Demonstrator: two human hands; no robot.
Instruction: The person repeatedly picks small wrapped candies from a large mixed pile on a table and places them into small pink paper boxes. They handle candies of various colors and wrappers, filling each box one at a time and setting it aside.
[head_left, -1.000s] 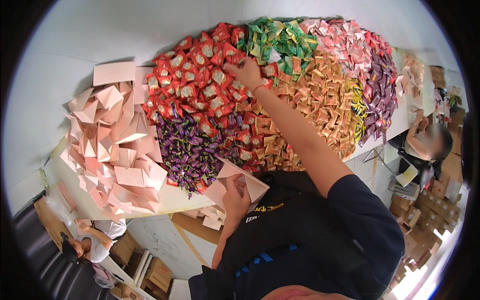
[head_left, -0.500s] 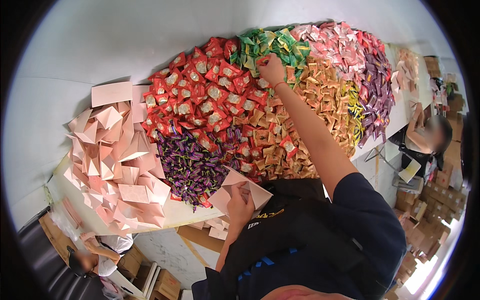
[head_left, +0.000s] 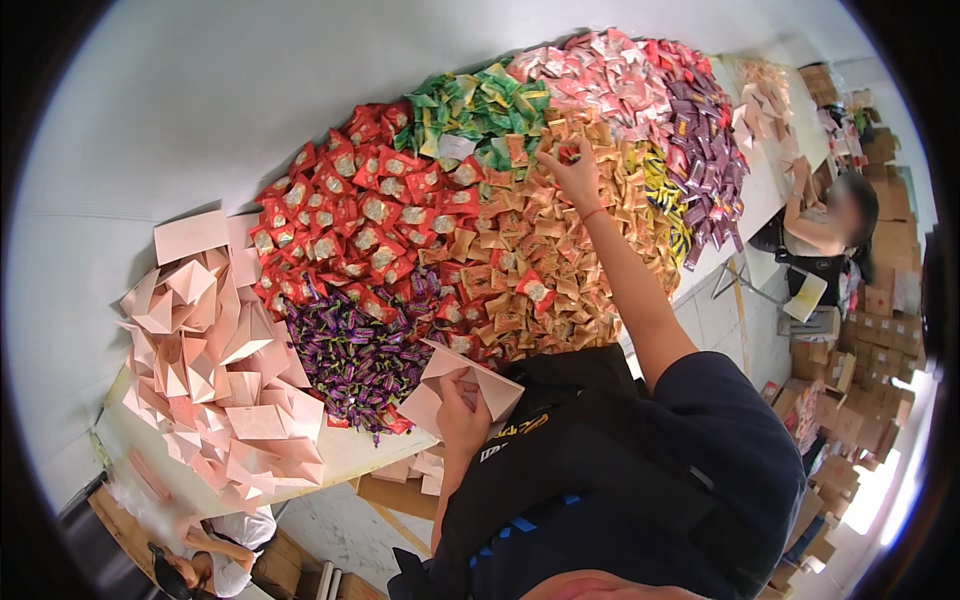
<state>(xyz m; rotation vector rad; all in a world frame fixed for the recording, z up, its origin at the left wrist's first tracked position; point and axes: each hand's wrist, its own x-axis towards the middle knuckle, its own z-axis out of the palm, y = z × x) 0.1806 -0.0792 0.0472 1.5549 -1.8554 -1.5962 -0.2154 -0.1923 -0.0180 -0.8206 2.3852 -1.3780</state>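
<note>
My left hand (head_left: 465,412) is closed on an open pale pink paper box (head_left: 425,396), held in front of my body at the table's near edge. Stretched far over the table, my right hand (head_left: 576,178) hovers at the heap of orange-brown packets (head_left: 530,240). Its thumb and fingers curve around something small and dark that I cannot make out. Green and yellow packets (head_left: 475,105) lie just left of that hand. Red packets (head_left: 370,205) spread further left, and small purple wrapped sweets (head_left: 350,345) are heaped beside the box.
Folded pink boxes (head_left: 215,370) pile at the table's left end. Pink-white (head_left: 600,75), yellow (head_left: 668,190) and dark purple packets (head_left: 705,150) lie to the right. One person (head_left: 835,220) sits at the right, another (head_left: 215,555) at lower left. Cartons (head_left: 880,345) stack behind.
My right hand has moved right, from the border of the red and green packets to the orange-brown ones. The view has shifted slightly; my left hand still holds the box.
</note>
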